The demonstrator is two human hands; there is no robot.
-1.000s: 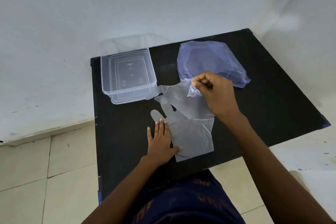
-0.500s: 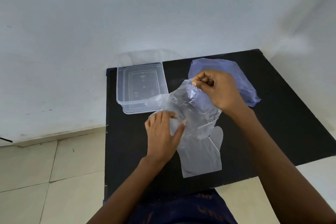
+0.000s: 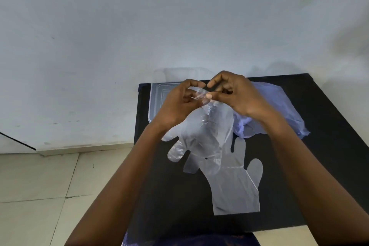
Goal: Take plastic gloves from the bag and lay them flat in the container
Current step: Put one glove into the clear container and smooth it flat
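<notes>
Two-handed grip (image 3: 201, 96) pinching a clear glove (image 3: 203, 138) above black table (image 3: 329, 146), pale wall (image 3: 139, 26), tiled floor (image 3: 40, 185).

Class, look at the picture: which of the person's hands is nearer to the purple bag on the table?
The right hand. It is raised directly in front of the purple bag, overlapping it in view. The left hand is further left, in front of the clear container.

Single head view, close, angled down over table (image 3: 329, 126).
</notes>
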